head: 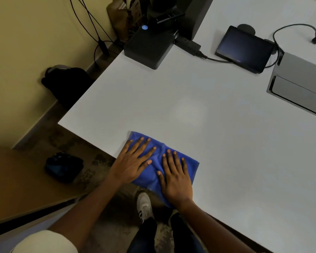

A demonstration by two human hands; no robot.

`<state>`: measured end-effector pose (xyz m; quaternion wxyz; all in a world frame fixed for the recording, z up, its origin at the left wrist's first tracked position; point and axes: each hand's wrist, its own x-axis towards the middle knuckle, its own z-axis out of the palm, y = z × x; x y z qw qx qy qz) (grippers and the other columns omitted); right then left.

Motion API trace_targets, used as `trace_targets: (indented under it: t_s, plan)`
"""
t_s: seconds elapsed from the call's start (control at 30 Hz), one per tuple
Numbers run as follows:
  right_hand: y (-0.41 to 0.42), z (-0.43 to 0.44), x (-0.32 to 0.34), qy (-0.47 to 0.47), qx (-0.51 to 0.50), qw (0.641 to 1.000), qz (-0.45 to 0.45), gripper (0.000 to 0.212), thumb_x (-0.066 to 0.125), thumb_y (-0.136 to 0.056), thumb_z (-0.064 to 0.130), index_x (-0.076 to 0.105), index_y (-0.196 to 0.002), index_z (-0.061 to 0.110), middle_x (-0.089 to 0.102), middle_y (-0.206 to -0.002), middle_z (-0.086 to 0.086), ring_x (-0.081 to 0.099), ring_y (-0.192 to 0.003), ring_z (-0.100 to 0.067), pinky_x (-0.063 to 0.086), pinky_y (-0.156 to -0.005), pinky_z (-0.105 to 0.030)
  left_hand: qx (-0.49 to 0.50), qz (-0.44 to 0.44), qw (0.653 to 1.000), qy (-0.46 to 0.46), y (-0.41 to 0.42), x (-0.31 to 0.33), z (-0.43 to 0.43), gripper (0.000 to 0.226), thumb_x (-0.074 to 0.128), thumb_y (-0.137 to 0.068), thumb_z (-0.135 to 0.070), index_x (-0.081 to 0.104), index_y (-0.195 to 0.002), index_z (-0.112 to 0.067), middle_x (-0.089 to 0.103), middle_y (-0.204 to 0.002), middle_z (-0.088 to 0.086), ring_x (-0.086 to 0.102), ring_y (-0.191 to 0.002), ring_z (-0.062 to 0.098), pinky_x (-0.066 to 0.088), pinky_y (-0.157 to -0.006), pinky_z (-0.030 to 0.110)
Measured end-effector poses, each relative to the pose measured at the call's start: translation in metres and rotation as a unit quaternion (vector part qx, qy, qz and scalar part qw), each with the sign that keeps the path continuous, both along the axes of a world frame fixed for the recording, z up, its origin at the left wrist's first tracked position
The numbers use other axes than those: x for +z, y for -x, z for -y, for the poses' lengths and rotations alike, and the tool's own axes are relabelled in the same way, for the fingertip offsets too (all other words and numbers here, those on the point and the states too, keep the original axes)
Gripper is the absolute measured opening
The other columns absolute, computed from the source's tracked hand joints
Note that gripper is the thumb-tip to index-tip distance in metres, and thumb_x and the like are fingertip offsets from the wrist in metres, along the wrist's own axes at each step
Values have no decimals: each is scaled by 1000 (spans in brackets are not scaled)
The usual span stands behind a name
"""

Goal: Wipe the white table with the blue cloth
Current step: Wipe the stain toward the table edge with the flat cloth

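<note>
At the near edge of the white table (pixel 199 110), where the blue cloth (pixel 153 172) partly overhangs, the cloth could be dragged off by an inward stroke, since it is only pressed flat, not gripped, under the spread left hand (pixel 133 161) and right hand (pixel 177 178).

No readable text, labels, brands or numbers anywhere tbh. Dark rectangular tablet screen (pixel 243 49) at far side of white table (pixel 171 99): blank, just faint glow, nothing legible. Black square box (pixel 148 49) at table's far left corner: small round blue light (pixel 144 27) just behind it, no lettering visible. Brown paper bag (pixel 123 15) on floor behind: some dark print on it, too blurry to read. Grey flat device (pixel 299 83) at right edge: no markings visible.
</note>
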<state>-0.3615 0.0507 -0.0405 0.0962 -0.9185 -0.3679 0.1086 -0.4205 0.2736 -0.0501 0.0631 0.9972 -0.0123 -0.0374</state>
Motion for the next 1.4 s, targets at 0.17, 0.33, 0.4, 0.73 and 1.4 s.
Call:
trace_targets:
  t_s: [0.17, 0.33, 0.4, 0.73, 1.4]
  plan:
    - [46, -12, 1, 9, 28, 1000, -10, 63, 37, -106, 43, 23, -160, 15, 17, -169, -7, 15, -156, -30, 15, -121, -51, -42, -9, 999, 10, 35, 6, -16, 57, 31, -108, -47, 21, -162, -31, 17, -172, 1, 14, -159, 25, 21, -126, 53]
    - [55, -16, 10, -80, -16, 994, -68, 64, 33, -106, 53, 31, -159, 17, 22, -168, -4, 15, -157, -23, 13, -124, -47, -31, 13, 994, 104, 43, 25, -33, 48, 37, -107, -45, 50, -149, -28, 40, -163, 1, 37, -152, 23, 28, -122, 43]
    - [41, -11, 11, -123, -48, 990, -39, 53, 50, -103, 38, 47, -150, 13, 39, -161, -9, 32, -148, -27, 31, -119, -46, 4, 29, 993, 111, 27, 33, -33, 44, 40, -105, -38, 56, -144, -24, 54, -152, 2, 56, -135, 23, 39, -110, 40]
    - [27, -10, 7, -55, -16, 998, 15, 64, 79, -70, 26, 59, -130, 14, 54, -119, -6, 47, -105, -26, 38, -88, -42, -53, -31, 992, 110, -3, 54, -58, 34, 46, -92, -30, 73, -110, -19, 70, -109, -1, 64, -96, 17, 58, -76, 34]
    - [-75, 11, 144, -241, -34, 927, -284, 18, 41, -109, 27, 56, -116, 32, 73, -85, 6, 69, -73, -14, 56, -66, -28, 77, -282, 879, 376, -97, 178, -76, 19, 53, -76, -27, 72, -80, -30, 68, -71, 0, 62, -71, 10, 53, -81, 41]
